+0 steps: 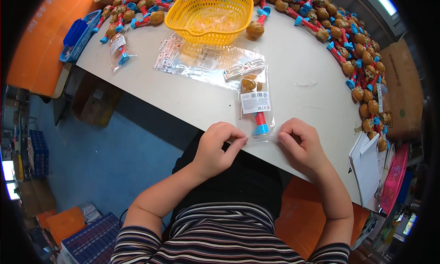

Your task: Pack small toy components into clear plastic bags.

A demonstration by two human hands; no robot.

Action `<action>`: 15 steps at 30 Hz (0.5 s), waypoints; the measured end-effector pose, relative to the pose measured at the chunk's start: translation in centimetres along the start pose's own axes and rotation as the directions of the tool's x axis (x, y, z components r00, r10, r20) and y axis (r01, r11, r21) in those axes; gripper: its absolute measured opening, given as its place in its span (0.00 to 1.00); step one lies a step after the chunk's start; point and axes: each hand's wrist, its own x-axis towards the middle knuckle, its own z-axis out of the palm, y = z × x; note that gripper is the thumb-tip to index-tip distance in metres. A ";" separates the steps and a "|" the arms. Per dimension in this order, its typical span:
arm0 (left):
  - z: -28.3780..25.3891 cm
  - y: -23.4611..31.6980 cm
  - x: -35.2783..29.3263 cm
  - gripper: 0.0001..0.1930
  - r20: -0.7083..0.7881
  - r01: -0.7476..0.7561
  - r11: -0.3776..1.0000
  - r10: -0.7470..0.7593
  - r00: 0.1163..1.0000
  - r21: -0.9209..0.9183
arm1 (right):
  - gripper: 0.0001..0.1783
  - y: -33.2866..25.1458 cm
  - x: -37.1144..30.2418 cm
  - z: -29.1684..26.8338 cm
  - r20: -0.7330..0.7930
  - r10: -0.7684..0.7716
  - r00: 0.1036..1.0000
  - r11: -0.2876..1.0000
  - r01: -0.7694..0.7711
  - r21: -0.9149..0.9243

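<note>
A clear plastic bag lies on the table in front of me, its lower end toward my body. Inside is a toy with a brown round head, a red stem and a light-blue foot. A white label covers the toy's middle. My left hand is closed, thumb and forefinger pinching the bag's near left corner. At the near right corner my right hand also has thumb and finger together on the film.
Flat printed bags lie beyond, beside a yellow basket holding clear film. Another bagged toy sits at the left. Many loose toys are heaped along the far and right edges. White papers and a pink basket are at right.
</note>
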 end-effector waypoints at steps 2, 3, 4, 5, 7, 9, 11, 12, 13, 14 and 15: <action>0.0 0.8 0.2 0.04 0.000 0.141 0.987 -0.142 0.990 -0.082 | 0.05 -0.5 0.3 -0.4 0.060 0.108 0.992 0.994 -0.108 -0.002; 0.0 1.2 0.3 0.03 0.013 0.180 0.983 -0.179 0.984 -0.043 | 0.06 -0.8 0.5 -0.7 0.116 0.214 0.970 0.977 -0.214 -0.010; -0.1 1.5 0.5 0.03 0.024 0.217 0.976 -0.217 0.976 -0.004 | 0.06 -1.1 0.7 -0.8 0.116 0.213 0.970 0.977 -0.214 -0.011; -0.2 1.9 0.5 0.03 0.024 0.217 0.976 -0.217 0.976 -0.004 | 0.07 -1.5 0.9 -0.7 0.154 0.270 0.950 0.960 -0.277 0.026; -0.6 2.4 0.4 0.04 0.024 0.159 0.970 -0.166 0.986 0.182 | 0.08 -1.8 1.1 -0.4 0.192 0.325 0.926 0.938 -0.341 0.059; -0.6 2.4 0.3 0.04 0.009 0.128 0.959 -0.135 0.991 0.251 | 0.11 -2.0 1.0 -0.2 0.148 0.227 0.962 0.963 -0.245 0.114; -0.4 2.4 0.3 0.05 -0.005 0.099 0.943 -0.103 0.995 0.319 | 0.10 -1.2 0.9 0.1 0.179 0.253 0.951 0.928 -0.290 0.232; -0.3 2.3 0.3 0.05 -0.033 0.083 0.933 -0.077 0.997 0.349 | 0.10 -1.0 1.0 0.3 0.212 0.272 0.939 0.878 -0.332 0.344; -0.3 2.2 0.4 0.05 -0.059 0.068 0.923 -0.049 0.997 0.379 | 0.10 -1.0 1.0 0.3 0.214 0.270 0.939 0.879 -0.331 0.343; -0.4 2.3 0.3 0.05 -0.062 0.068 0.923 -0.048 0.997 0.380 | 0.10 -1.1 1.0 0.4 0.223 0.299 0.928 0.825 -0.368 0.429; -0.5 2.3 0.2 0.05 -0.044 0.063 0.910 -0.049 0.998 0.409 | 0.11 -1.2 1.0 0.6 0.234 0.326 0.916 0.760 -0.402 0.510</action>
